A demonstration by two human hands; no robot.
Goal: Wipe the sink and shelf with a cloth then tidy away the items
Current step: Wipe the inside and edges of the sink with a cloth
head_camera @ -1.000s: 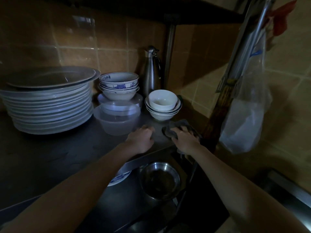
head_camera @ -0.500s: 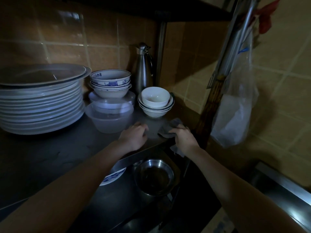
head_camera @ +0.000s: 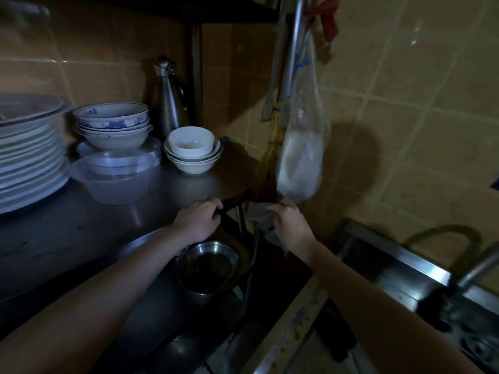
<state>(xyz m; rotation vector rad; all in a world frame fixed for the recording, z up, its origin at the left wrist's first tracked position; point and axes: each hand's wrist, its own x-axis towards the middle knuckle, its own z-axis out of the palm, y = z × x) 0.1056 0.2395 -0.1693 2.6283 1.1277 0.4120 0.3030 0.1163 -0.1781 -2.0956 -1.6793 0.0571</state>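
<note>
**Wiping the shelf's front corner**

Nearest the camera, a round steel bowl (head_camera: 207,265) sits on the lower level, smooth and dully reflective. Just above it, the left hand (head_camera: 196,222) curls its fingers (head_camera: 213,205) over the front lip of the steel shelf (head_camera: 113,220), gripping the edge and nothing else. The right hand (head_camera: 290,228) is closed around a limp grey cloth (head_camera: 260,215), bunched against the shelf's front corner by the post, with a tail hanging below the palm.

To do this step well, I judge it best to keep the left hand bracing the shelf, fold the cloth to a flat pad, and draw it along the lip and under the edge, clear of the hanging plastic bag (head_camera: 301,163), which is thin and crinkled.

Farther back stand nested white ceramic bowls (head_camera: 192,149), a cloudy plastic tub (head_camera: 118,182), glazed blue-patterned bowls (head_camera: 113,122), a tall stack of plates (head_camera: 27,157) and a brushed steel flask (head_camera: 168,98). The sink (head_camera: 399,268) lies well to the right.
</note>
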